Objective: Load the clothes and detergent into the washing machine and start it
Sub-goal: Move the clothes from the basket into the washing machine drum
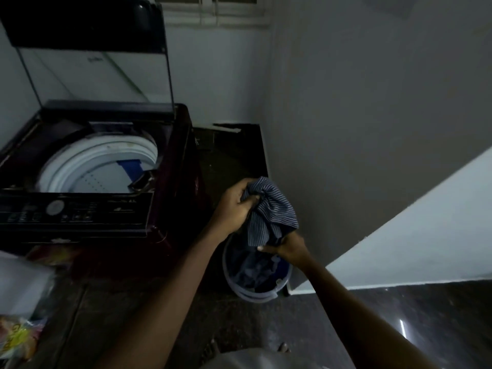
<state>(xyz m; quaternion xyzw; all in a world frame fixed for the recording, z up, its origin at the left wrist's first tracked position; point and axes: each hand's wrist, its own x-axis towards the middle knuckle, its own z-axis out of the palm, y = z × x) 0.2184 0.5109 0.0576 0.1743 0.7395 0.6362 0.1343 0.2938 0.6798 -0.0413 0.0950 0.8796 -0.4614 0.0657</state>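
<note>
A dark top-loading washing machine (170,161) stands at the left with its lid (87,62) raised and its white drum (101,166) showing. To its right, on the floor, sits a pale blue bucket (231,278) holding dark clothes (255,270). Above the bucket both hands hold a bunched blue striped garment (271,211). My left hand (234,203) grips its upper part, and my right hand (285,246) grips its lower edge. A yellow and pink packet (18,336), possibly detergent, lies at the lower left.
The control panel (72,211) runs along the machine's front edge. A grey wall (359,115) rises close on the right, with a white slanted surface (426,230) below it. The floor (186,302) is dark. A white blurred object (21,283) sits at the left edge.
</note>
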